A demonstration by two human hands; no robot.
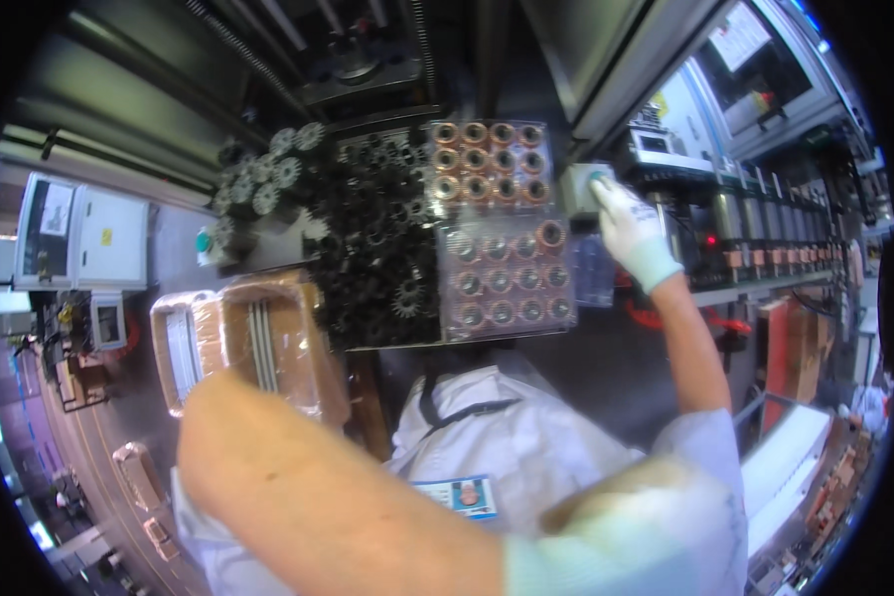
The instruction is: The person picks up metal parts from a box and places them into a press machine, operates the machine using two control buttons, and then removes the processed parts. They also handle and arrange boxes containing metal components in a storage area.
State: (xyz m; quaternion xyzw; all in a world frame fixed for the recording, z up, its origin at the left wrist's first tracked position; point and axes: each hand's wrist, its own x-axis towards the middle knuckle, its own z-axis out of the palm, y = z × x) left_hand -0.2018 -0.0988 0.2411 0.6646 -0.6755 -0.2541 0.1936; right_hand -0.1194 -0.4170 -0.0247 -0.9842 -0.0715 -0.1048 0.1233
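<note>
Up at the right, a small grey control box (578, 189) with a round teal button (599, 178) sits just beside the clear trays, and the right hand (626, 223), in a white glove, rests its fingertips on that button; the fingers are loosely extended, grasping nothing. The bare forearm runs down from it to a white short sleeve (705, 447).

Just left of the box lie two clear plastic trays (502, 268), one above the other, each holding rows of round copper-wound parts (489, 159) in separate pockets. Left of the trays, a dense heap of dark toothed metal discs (377, 248) covers the surface, with a few lighter grey ones (273, 174) at its upper left edge.

Further left, a brown box wrapped in clear film (258, 338) holds thin metal rods (260, 343). The left arm (308, 487) crosses the lower part of the view in front of it; the left hand (606, 556) shows only as a pale gloved blur at the bottom edge, so I cannot tell whether it is clenched or released. Beyond the right hand, a row of machine units (775, 228) stretches to the right.
</note>
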